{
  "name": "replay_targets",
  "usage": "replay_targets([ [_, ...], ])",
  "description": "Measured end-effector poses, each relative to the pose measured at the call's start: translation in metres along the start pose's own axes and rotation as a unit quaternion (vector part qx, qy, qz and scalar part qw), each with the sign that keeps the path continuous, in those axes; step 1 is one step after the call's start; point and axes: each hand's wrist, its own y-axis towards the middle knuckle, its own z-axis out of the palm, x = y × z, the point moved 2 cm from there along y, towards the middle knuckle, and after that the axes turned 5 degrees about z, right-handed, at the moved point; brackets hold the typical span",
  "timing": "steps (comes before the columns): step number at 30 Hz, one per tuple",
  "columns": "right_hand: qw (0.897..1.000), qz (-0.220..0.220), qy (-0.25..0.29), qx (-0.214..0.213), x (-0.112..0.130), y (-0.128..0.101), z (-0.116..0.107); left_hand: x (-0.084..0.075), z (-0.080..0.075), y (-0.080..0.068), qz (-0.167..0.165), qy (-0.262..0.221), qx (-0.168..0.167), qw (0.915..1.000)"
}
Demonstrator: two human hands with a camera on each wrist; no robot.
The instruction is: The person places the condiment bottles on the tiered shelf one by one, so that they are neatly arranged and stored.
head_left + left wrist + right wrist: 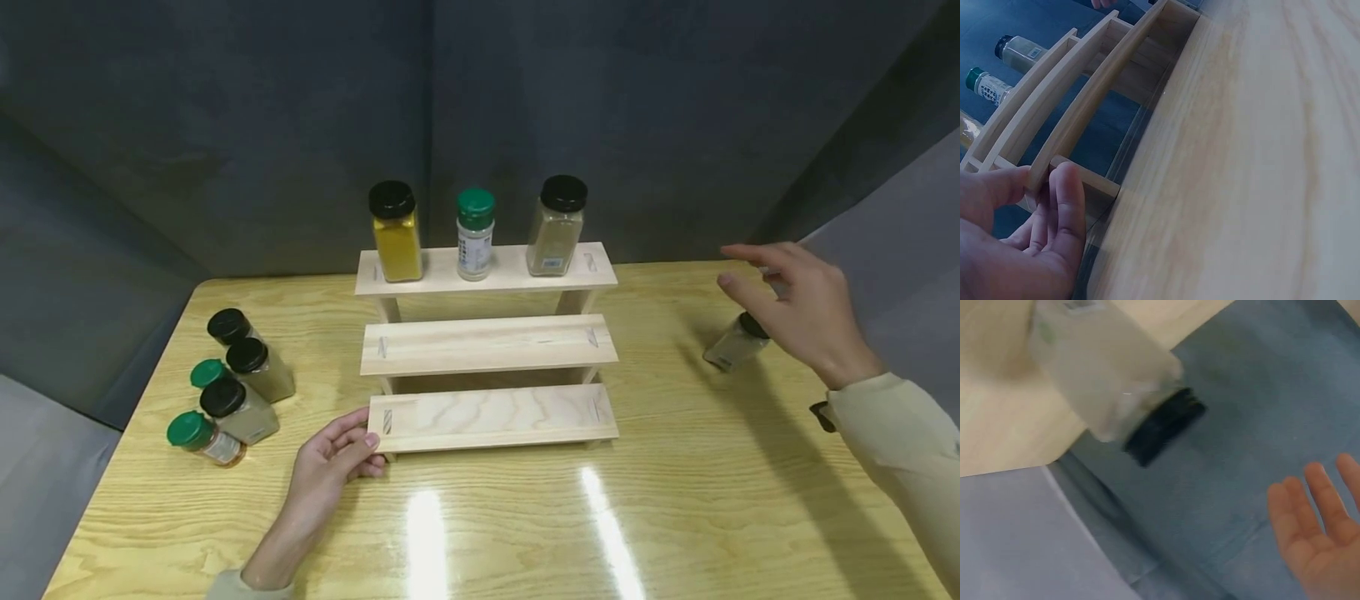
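A three-step wooden rack (487, 343) stands mid-table. Its top step carries a yellow-spice jar (395, 232), a small green-lidded jar (476, 234) and a black-lidded jar (556, 226); the two lower steps are bare. My left hand (360, 442) pinches the bottom step's front left corner, thumb on the board end and fingers (1067, 206) against the leg of the rack (1085, 119). My right hand (731, 267) hovers with straight, spread fingers just above a tilted, black-lidded jar (733, 343) at the table's right, holding nothing. In the right wrist view this jar (1110, 381) is blurred, apart from the open hand (1316, 531).
Several jars with black lids (247, 356) and green lids (187, 429) cluster at the table's left side. The glossy wooden table (510, 525) is ringed by dark fabric walls (225, 125). The tilted jar lies close to the table's right edge.
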Motion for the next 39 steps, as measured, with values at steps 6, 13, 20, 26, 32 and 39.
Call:
replay_targets([
  [6, 1.000, 0.021, -0.003, 0.003, -0.020, -0.009, -0.001, -0.001, 0.001, -0.001, 0.001, -0.004, -0.006, 1.0000],
  [13, 0.999, 0.046, -0.025, 0.012, -0.038, -0.020, 0.000, -0.001, -0.001, -0.003, -0.008, 0.007, -0.014, 0.9998],
  [20, 0.997, 0.060, -0.038, 0.026, -0.052, -0.027, 0.002, -0.001, 0.001, -0.001, -0.003, 0.007, -0.008, 0.9999],
  [26, 0.997, 0.065, -0.034, 0.033, -0.061, -0.032, 0.006, 0.000, 0.002, 0.000, 0.001, 0.005, -0.007, 1.0000],
  [32, 0.997, 0.072, -0.024, 0.034, -0.065, -0.035, 0.009, 0.000, 0.001, 0.000, 0.000, 0.005, -0.003, 1.0000],
  [39, 0.995, 0.087, -0.022, 0.038, -0.070, -0.037, 0.011, -0.001, 0.001, 0.000, 0.003, 0.004, 0.001, 1.0000],
])
